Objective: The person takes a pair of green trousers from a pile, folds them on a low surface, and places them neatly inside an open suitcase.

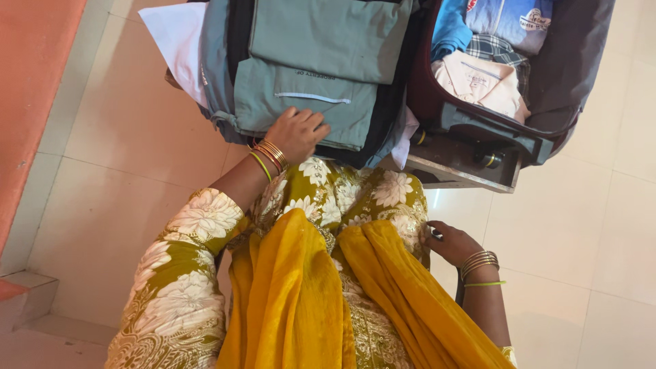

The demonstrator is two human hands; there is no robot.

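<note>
The left hand [298,132] lay in the upper middle of the frame, fingers spread and flat, pressing on a folded grey-green garment [307,102] that sat on top of the stack in the near half of an open suitcase [478,130]. It gripped nothing; the palm and fingertips simply rested on the cloth near its lower edge, beside a pale zip line. The right hand [452,244] was at the lower right, loosely curled against the flowered green and white dress [342,198] at the knee, a dark ring showing on one finger; whether it pinched the fabric could not be told. A yellow scarf [307,294] hung down the lower centre. The far half of the suitcase, at the upper right, held a cream shirt [478,82], a checked cloth and a blue garment [502,20]. To press the folded piece down well, it seemed best to keep the palm flat and broad, push evenly from the middle toward the edges, and smooth the corner nearest the wrist so the stack stayed level on the pale tiled floor [137,137].
</note>
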